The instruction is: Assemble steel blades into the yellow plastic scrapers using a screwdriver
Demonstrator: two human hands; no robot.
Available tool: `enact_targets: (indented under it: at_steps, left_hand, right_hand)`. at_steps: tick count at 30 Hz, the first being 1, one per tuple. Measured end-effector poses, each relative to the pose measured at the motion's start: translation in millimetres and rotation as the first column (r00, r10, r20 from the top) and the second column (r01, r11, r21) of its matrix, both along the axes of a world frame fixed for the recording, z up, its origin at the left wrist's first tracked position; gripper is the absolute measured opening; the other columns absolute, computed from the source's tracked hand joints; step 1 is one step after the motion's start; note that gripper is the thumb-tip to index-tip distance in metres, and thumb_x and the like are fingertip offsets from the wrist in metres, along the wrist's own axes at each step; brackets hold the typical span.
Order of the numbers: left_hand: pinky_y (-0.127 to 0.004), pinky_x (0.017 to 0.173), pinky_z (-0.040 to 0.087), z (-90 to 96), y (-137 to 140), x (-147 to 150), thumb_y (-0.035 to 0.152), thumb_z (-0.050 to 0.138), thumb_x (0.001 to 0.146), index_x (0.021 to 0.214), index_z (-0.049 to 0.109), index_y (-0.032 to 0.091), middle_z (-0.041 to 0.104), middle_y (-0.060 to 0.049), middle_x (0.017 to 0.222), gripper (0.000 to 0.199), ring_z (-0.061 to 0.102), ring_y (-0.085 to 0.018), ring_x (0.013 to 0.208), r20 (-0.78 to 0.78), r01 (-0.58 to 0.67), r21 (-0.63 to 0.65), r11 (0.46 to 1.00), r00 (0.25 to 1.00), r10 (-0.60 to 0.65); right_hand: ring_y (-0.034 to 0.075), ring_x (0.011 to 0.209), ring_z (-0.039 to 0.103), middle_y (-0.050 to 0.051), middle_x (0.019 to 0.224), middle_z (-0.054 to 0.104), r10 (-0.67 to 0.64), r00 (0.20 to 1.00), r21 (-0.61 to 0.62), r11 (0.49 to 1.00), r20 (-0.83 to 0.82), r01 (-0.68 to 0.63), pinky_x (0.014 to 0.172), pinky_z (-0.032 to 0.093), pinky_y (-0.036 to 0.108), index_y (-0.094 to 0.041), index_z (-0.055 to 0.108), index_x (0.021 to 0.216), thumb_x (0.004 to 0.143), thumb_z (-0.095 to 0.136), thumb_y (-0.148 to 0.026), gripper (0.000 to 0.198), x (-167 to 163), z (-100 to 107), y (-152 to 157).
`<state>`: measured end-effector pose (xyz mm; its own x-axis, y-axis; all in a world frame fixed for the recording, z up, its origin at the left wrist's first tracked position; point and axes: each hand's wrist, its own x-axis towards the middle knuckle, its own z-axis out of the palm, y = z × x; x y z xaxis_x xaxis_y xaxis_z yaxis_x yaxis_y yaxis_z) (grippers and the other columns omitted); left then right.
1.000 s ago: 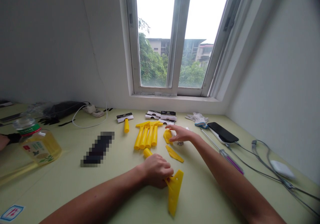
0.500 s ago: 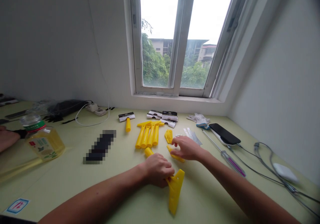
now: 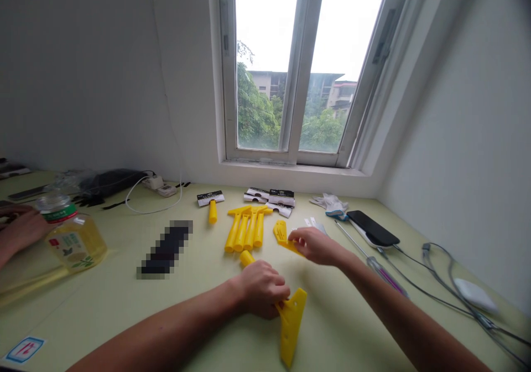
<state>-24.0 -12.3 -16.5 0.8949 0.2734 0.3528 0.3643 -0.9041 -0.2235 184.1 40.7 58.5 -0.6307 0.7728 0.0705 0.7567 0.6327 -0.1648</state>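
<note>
My left hand (image 3: 262, 289) is wrapped around the handle of a yellow plastic scraper (image 3: 293, 321). Its broad flat head points toward me, and the handle's end sticks out past my knuckles. The fingers of my right hand (image 3: 318, 245) are closed on a flat yellow plastic plate (image 3: 293, 246), partly hidden by those fingers. Just beyond it lies a similar slotted yellow plate (image 3: 280, 231). Several yellow scrapers (image 3: 245, 229) are lined up side by side behind my left hand. Thin metal blades (image 3: 316, 225) show behind my right hand, partly covered.
Black-and-white cards (image 3: 282, 197) lie near the window, left of a glove (image 3: 332, 203). On the right are a screwdriver (image 3: 385, 275), a phone (image 3: 373, 227) and cables (image 3: 448, 294). A bottle of yellow liquid (image 3: 77, 239) stands left, beside another person's hand (image 3: 25, 228).
My right hand has closed on the flat yellow plate and shifted it slightly away from me. My left hand keeps hold of the scraper. The other person's hand has moved further into view.
</note>
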Motion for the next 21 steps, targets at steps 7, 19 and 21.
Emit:
enact_targets:
  at_steps: [7, 19, 21]
  left_hand:
    - [-0.027, 0.044, 0.039, 1.4, -1, 0, 0.031, 0.055, 0.067, 0.066, 0.048, 0.021, 0.051, 0.003, 0.054, 0.012, 0.054, -0.014, 0.049, 0.000, 0.005, -0.009, 1.000, 1.000, -0.005]
    - [-0.026, 0.046, 0.040, 3.5, -2, 0, 0.032, 0.055, 0.069, 0.067, 0.049, 0.021, 0.052, 0.003, 0.054, 0.013, 0.054, -0.014, 0.050, 0.000, -0.001, -0.018, 1.000, 1.000, 0.001]
    - [-0.026, 0.045, 0.040, 3.4, -1, 0, 0.032, 0.056, 0.067, 0.066, 0.049, 0.021, 0.052, 0.003, 0.053, 0.013, 0.055, -0.014, 0.050, 0.001, -0.002, -0.015, 1.000, 1.000, 0.002]
  right_hand:
    - [0.020, 0.087, 0.064, 0.002, 0.097, 0.072, 0.086, 0.989, -0.120, 0.990, 0.119, -0.072, 0.074, 0.045, 0.027, -0.027, 0.074, 0.096, 0.080, 0.053, -0.014, 0.029, -5, 34, 73]
    - [0.024, 0.102, 0.059, 0.006, 0.096, 0.071, 0.142, 0.974, -0.042, 0.990, 0.177, -0.137, 0.088, 0.041, 0.034, -0.026, 0.075, 0.083, 0.074, 0.056, -0.007, 0.029, -23, 4, 67]
    - [0.023, 0.100, 0.060, 0.007, 0.099, 0.069, 0.136, 0.981, -0.002, 0.991, 0.139, -0.137, 0.088, 0.041, 0.034, -0.025, 0.073, 0.087, 0.076, 0.055, -0.009, 0.026, -20, 0, 66]
